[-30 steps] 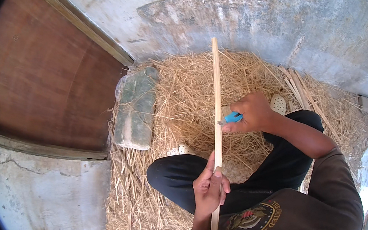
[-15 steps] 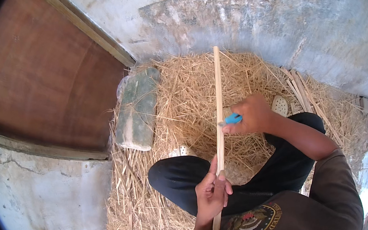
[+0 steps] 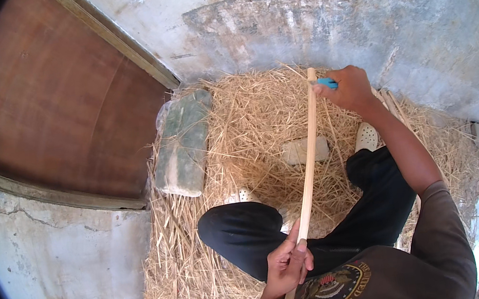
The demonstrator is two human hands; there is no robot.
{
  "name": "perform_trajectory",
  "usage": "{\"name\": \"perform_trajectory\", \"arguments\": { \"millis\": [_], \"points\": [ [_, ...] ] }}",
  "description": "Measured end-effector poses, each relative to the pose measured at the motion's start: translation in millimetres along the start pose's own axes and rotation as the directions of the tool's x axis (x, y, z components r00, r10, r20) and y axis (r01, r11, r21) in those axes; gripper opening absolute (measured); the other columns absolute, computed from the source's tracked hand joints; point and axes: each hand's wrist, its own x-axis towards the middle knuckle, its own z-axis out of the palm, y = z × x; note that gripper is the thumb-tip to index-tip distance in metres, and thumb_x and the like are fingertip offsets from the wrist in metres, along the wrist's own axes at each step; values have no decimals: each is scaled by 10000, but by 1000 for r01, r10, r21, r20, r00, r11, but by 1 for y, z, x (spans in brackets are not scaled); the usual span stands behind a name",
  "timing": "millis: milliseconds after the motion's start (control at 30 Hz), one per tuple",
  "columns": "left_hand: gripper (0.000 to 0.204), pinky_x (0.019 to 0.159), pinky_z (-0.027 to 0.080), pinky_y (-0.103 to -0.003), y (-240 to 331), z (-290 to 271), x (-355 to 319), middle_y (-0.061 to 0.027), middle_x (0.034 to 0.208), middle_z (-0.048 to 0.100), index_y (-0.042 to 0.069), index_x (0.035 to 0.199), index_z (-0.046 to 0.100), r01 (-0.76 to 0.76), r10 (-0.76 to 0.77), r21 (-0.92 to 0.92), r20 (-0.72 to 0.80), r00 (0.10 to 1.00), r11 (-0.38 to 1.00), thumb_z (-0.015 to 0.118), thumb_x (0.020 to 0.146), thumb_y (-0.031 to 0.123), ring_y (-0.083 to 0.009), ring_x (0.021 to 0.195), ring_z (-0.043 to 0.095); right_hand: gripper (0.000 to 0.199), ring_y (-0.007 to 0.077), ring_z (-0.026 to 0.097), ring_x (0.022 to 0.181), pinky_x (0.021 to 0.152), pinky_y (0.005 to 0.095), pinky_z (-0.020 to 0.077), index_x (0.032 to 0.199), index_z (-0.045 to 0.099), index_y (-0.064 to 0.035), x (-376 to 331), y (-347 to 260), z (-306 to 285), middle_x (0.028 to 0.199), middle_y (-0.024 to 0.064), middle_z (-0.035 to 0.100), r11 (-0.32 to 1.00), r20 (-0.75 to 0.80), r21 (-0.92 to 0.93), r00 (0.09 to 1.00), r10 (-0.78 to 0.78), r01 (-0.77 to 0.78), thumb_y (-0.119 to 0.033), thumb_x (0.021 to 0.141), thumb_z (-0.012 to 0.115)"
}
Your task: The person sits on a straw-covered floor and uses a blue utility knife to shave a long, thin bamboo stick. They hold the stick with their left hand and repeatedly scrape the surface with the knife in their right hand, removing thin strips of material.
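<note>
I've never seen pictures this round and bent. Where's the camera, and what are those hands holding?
No machine here: these are a person's own bare hands. The picture comes from a wide fisheye camera worn on the head, looking down, so straight edges bend near the rim. The left hand grips a pale wooden strip toward its near end; the right hand holds a small blue tool at the strip, close to its far end. Below lies straw, with a pale block and a longer greenish block on it.

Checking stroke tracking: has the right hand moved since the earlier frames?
Yes: the right hand, gripping the blue tool, moved up the picture, nearer the grey wall.
</note>
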Motion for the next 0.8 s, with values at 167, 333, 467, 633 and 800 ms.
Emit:
{"name": "perform_trajectory", "arguments": {
  "millis": [167,333,467,633,800],
  "points": [
    [474,390,344,-172,5,5,-11,-32,634,551,70,1480,311,17,-16,-11,68,998,1000,428,1026,133,-24,411,405,689,204,440,426,457,377,375,598,593,-35,22,32,-13,450,55,436,910,49,52,911,410,-412,-659,878,507],
    [466,393,354,-172,-4,-2,1,-47,658,573,66,1475,320,-28,31,37,-64,997,999,426,1025,128,-29,414,413,683,197,511,471,500,376,420,650,637,-50,-19,-6,-15,509,62,524,952,122,197,969,213,-234,-681,864,491],
    [470,392,356,-166,8,-8,22,-48,681,585,56,1478,302,-76,81,44,-107,991,996,417,1029,137,-25,417,418,668,239,571,476,485,379,439,601,634,-91,-65,-61,-8,513,67,553,955,168,237,961,-220,177,-729,786,559],
    [466,392,352,-167,13,-6,28,-39,676,573,50,1469,321,-72,83,87,-133,988,994,434,1025,135,-23,420,413,657,253,518,386,427,380,407,547,596,-99,-78,-85,-5,441,73,499,892,185,316,900,-393,325,-728,737,610],
    [457,390,344,-167,11,-1,24,-28,660,560,50,1458,346,-66,80,96,-155,985,993,447,1022,138,-22,421,411,665,256,525,379,425,381,415,540,591,-95,-63,-71,3,431,78,496,942,137,180,941,-310,284,-734,722,618]
  ]
}}
